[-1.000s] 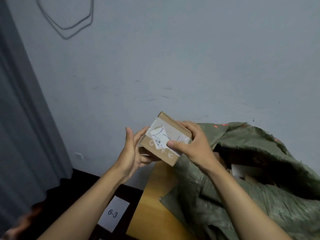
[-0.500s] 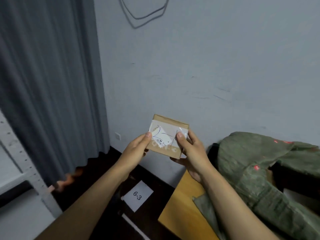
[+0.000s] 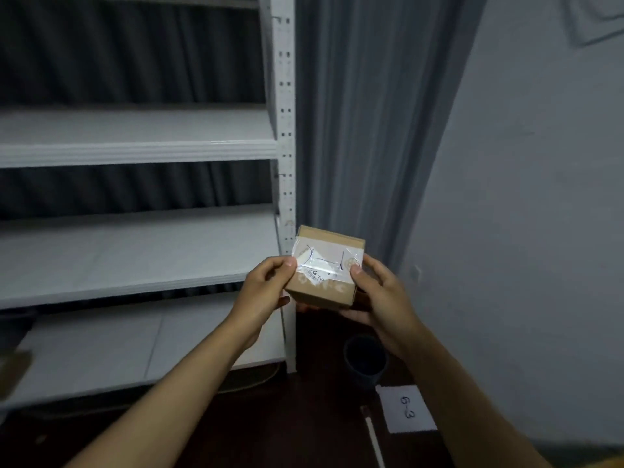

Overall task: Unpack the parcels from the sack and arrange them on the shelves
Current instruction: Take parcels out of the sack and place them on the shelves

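Left hand [image 3: 261, 292]: thumb pinched on the top left edge of the box [image 3: 326, 266], fingers curled underneath. Right hand [image 3: 378, 293]: same on the right side, thumb on top by the taped label [image 3: 324, 266], fingers wrapped under and behind. Both grips closed on the box, nothing else held.

Box: small brown carton, held level in mid-air, just right of the white upright [image 3: 285, 130] of the shelves [image 3: 135, 150], in front of the grey curtain [image 3: 364, 113]. Not touching any shelf. Label faces up, pen marks on it, text too small to read.

Around: the shelf boards show bare in the part in view. A brown edge shows at far left on the lower board, can't tell what. Dark bin [image 3: 364, 364] on the floor below the hands, paper tag [image 3: 407, 408] reading "6-3" beside it. Sack not in view.

Step, as I read it: carry/label check, placement not yet done. Next move calls for shifting the box left past the upright, clearing the post, then setting it flat on a board.
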